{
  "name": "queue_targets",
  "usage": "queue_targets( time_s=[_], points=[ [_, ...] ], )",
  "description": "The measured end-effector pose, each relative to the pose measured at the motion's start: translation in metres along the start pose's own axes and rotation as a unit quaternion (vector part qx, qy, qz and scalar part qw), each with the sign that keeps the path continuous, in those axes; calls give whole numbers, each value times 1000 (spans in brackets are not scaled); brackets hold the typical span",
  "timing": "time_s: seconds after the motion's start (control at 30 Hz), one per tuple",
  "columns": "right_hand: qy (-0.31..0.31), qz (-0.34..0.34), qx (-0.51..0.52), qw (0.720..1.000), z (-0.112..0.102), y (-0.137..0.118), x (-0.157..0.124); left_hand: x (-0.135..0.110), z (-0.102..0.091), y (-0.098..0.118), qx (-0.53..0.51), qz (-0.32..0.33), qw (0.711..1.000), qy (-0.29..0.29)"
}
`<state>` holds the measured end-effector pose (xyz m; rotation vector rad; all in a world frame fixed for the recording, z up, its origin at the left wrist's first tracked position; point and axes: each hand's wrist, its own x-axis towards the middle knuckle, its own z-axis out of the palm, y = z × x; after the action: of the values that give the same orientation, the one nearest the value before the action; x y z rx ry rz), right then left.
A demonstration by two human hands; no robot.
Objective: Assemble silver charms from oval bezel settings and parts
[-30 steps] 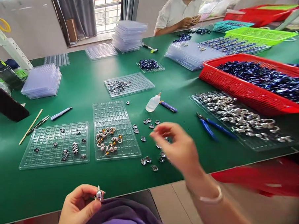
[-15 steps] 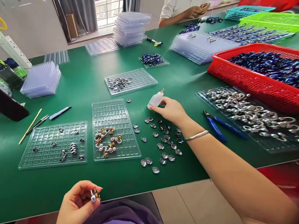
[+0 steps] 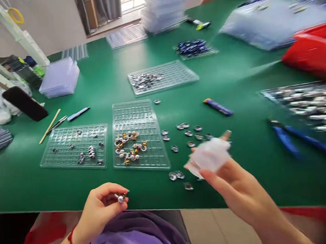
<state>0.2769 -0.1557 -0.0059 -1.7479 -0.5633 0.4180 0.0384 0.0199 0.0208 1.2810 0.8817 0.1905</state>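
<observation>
Now, left hand (image 3: 101,205): pinched shut on small metal charm (image 3: 120,198), near bench (image 3: 234,85) edge.
Right hand (image 3: 237,186): gripping glue bottle (image 3: 210,156), right of charm, nozzle tilted up-right, away.

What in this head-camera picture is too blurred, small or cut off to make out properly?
- Squeeze bottle in the right hand: smeared by motion, so its contents and how the grip sits are unclear.
- Small metal piece pinched by the left hand: too small to identify.
- Red basket and tray of silver parts: blurred and cut off by the right edge.
- Blue pliers: blurred.
</observation>
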Motion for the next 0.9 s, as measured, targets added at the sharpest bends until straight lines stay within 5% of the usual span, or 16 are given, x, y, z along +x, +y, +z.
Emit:
queue_targets(
  time_s=[0.2, 0.37, 0.57, 0.9],
  points=[
    [-65, 37, 93, 993, 12, 32, -48, -5, 4, 1, -33, -39, 999, 16],
    [-96, -28, 113, 989, 18, 25, -55, -6, 5, 1, -30, -41, 999, 20],
    [-91, -12, 202, 975, 11, 43, -63, -5, 6, 1, -25, -44, 998, 24],
    [93, 19, 220, 971, -8, 25, -34, 8, -4, -4, 154, 70, 985, 31]
  ],
)
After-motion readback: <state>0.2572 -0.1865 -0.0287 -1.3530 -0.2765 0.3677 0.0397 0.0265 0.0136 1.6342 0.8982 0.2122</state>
